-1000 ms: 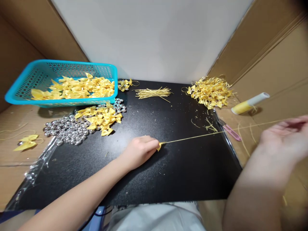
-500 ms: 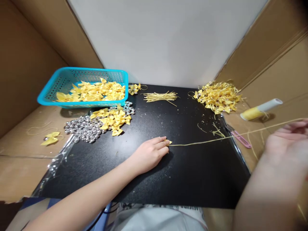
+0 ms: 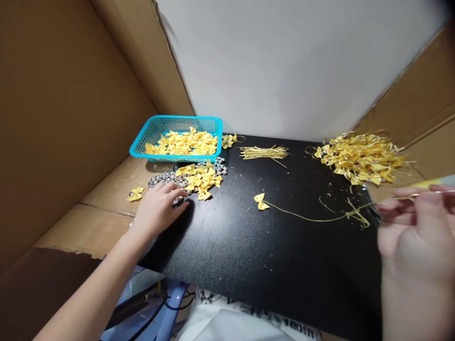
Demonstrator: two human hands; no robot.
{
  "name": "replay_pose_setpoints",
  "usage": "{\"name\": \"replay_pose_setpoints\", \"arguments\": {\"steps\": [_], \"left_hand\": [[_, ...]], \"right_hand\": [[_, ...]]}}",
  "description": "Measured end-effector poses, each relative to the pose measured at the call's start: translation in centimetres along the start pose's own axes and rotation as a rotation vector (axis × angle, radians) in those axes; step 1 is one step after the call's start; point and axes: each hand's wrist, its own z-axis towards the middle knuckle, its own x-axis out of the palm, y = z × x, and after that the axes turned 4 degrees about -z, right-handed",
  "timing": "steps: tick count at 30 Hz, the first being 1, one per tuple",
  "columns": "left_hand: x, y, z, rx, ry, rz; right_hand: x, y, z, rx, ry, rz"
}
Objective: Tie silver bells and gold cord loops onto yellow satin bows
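Note:
My left hand [image 3: 159, 203] reaches over the pile of silver beads [image 3: 168, 178], thumb and fingers apart, its fingertips touching the beads. At the right edge, my right hand [image 3: 423, 225] pinches a yellow string [image 3: 305, 218]. A thin, shiny length sticks out beyond those fingers; I cannot tell whether it is a needle. The string runs slackly across the black table to a yellow ribbon bow [image 3: 261, 201] lying on the surface. More yellow bows [image 3: 202, 180] are heaped against the beads.
A blue basket [image 3: 137, 150] of yellow bows stands back left. Behind lies a bundle of cut yellow cords [image 3: 263, 152]. Finished-looking beaded bows [image 3: 362, 158] are piled back right. String scraps [image 3: 355, 215] lie near the right edge. Cardboard walls [image 3: 64, 94] enclose the table [image 3: 231, 251].
My left hand has let go of the bow and moved left to the beads. The string has gone from taut to slack. The view has turned left.

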Motion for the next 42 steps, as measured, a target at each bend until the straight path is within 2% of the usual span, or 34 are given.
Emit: {"name": "replay_pose_setpoints", "arguments": {"steps": [2, 5, 8, 11, 14, 17, 18, 20, 22, 24, 27, 36, 42], "left_hand": [[0.0, 2.1, -1.8, -0.026, 0.044, 0.009], [0.3, 3.2, -3.6, -0.073, 0.026, -0.038], [0.7, 2.8, -4.2, -0.12, -0.002, -0.132], [0.8, 1.5, -4.3, -0.213, -0.054, -0.276], [0.8, -1.5, -3.7, -0.399, -0.07, -0.646], [1.0, -6.5, -1.9, -0.71, -0.037, -1.385], [1.2, -8.4, -1.1, -0.778, 0.021, -1.611], [1.7, -11.8, 0.7, -0.847, 0.138, -1.9], [2.4, -14.5, 2.3, -0.819, 0.228, -2.038], [3.0, -16.1, 3.3, -0.747, 0.231, -2.082], [3.6, -17.0, 4.0, -0.69, 0.183, -2.084], [4.3, -16.8, 3.6, -0.541, 0.1, -1.902], [4.3, -16.8, 3.0, -0.4, -0.013, -1.726]], "right_hand": [[0.3, -0.2, -0.5, -0.018, 0.078, 0.074], [0.3, -0.6, -0.9, -0.026, 0.142, 0.123], [0.3, -1.1, -1.0, 0.006, 0.182, 0.131], [0.5, -1.3, -1.9, 0.091, 0.255, 0.117], [1.1, -1.2, -4.2, 0.25, 0.415, 0.074], [2.2, -1.2, -7.5, 0.443, 0.701, 0.029], [2.5, -1.2, -8.6, 0.52, 0.797, 0.015], [3.0, -1.5, -10.6, 0.675, 0.923, 0.005], [3.3, -2.0, -11.8, 0.783, 0.937, -0.006], [3.2, -2.5, -12.2, 0.831, 0.908, -0.007], [3.1, -3.0, -12.0, 0.857, 0.87, 0.01], [3.2, -2.8, -11.8, 0.958, 0.841, 0.033], [3.1, -2.8, -11.7, 0.957, 0.839, 0.044]]}}
